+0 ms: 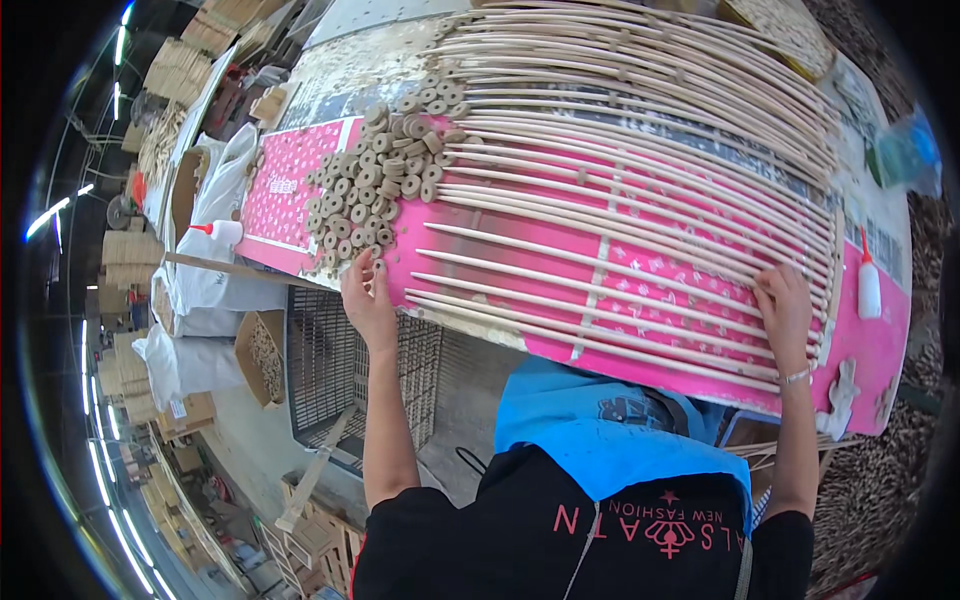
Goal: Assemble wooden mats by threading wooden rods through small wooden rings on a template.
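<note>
- Touching a tan ring (379,265) at the near edge of a ring pile (365,185), with the thumb and fingers of the left hand (371,295) bent about it; cannot tell whether pinching it or only resting against it.
- Reaching with the right hand (783,300) to the right part of the wooden rods (600,228), fingers curled down onto them; cannot tell whether grasping any.
- Seeing the rods laid side by side, lengthwise across the bench (870,350), closely ranked toward the far side and spaced wider toward the near edge.
- Finding the pile heaped just beyond the rods' left ends, partly overlapping, on a pink patterned covering.
- Noting a white bottle with a red tip (869,290) standing or lying right of the rods, and a similar white bottle (225,231) by the bench's left end.
- Wearing a bracelet (797,377) on the right wrist, a blue apron (600,430) and a black shirt (480,540) with pink print.
- Showing below and left a dark mesh crate (330,350), a cardboard box (262,355) of small tan pieces, and white sacks (225,180).
</note>
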The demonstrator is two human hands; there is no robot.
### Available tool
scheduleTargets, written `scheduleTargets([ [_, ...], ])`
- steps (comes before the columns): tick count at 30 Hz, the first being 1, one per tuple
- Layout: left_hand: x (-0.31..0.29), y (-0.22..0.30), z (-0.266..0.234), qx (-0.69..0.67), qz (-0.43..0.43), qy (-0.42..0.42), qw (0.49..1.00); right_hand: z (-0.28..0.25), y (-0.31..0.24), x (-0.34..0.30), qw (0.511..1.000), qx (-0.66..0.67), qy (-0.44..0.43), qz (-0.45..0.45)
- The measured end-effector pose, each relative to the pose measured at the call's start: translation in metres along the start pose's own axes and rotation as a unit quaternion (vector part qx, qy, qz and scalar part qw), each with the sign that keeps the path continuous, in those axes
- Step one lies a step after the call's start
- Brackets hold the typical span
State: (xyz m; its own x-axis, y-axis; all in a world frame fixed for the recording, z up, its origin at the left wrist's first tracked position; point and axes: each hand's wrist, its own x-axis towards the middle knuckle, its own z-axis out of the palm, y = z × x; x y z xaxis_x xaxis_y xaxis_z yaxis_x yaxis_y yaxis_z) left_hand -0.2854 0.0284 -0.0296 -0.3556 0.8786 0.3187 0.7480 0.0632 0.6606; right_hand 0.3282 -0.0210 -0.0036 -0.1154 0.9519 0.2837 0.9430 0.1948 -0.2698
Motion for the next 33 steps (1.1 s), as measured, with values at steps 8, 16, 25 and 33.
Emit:
scheduleTargets([
  [8, 0.049, 0.01, 0.011, 0.238, 0.116, -0.074, 0.961, -0.005, -0.014, 0.005, 0.999, 0.021, -0.028, 0.016],
  [16, 0.049, 0.002, 0.02, 0.215, 0.179, -0.037, 0.959, -0.009, -0.013, 0.006, 0.999, 0.019, -0.04, 0.006],
  [25, 0.052, 0.011, 0.041, -0.258, -0.149, -0.043, 0.954, -0.037, -0.025, 0.011, 0.999, 0.026, -0.033, 0.004],
  [33, 0.058, 0.03, 0.06, -0.307, -0.186, -0.021, 0.933, -0.043, -0.029, 0.013, 0.999, 0.029, -0.017, -0.006],
])
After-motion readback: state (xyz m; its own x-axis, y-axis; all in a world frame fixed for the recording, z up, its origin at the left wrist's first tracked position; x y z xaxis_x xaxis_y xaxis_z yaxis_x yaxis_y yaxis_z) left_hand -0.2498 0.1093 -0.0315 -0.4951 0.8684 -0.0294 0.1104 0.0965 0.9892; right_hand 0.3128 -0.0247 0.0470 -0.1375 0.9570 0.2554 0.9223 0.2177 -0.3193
